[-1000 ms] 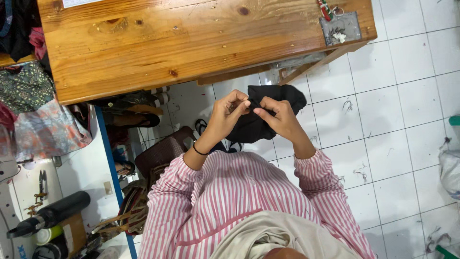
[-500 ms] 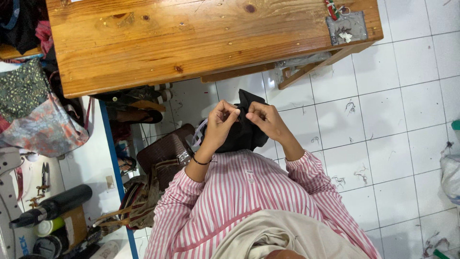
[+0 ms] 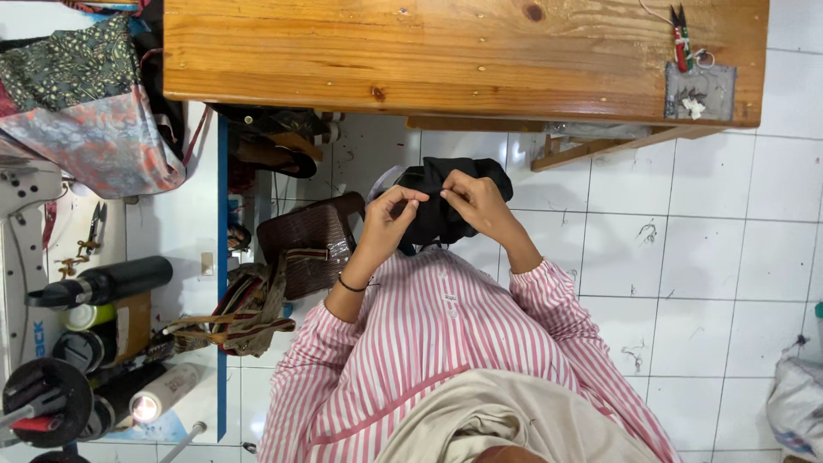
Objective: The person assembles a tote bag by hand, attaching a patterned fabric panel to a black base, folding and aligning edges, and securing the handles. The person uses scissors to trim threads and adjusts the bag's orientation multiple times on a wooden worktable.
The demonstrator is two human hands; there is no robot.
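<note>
From the head view, 2 hands meet over a bunched black cloth (image 3: 446, 210) near the middle, held up above the white tile floor (image 3: 729, 257); the left hand (image 3: 390, 219) sits at 9 o'clock of the cloth with its fingers curled shut, pinching the cloth edge; the right hand (image 3: 476, 201) sits at 3 o'clock of it, fingers bent and closed on the same edge, so the 2 sets of fingertips almost touch. A thin dark band (image 3: 350, 284) goes around the left wrist; both arms wear pink and white striped sleeves (image 3: 549, 300).

At 12 o'clock of the cloth is a wood table (image 3: 429, 51); on its far right end lies a grey patch (image 3: 700, 92) with small snips (image 3: 681, 39) just at 12 o'clock of it. At 9 o'clock of the hands a brown bag (image 3: 309, 240) sits on the floor, touching a strappy bag (image 3: 249, 309) at 7 o'clock; far at 9 o'clock hang patterned cloths (image 3: 86, 111); at 8 o'clock lie a black bottle (image 3: 103, 283) and some round spools (image 3: 47, 399). A white sack (image 3: 797, 403) sits at 4 o'clock.
</note>
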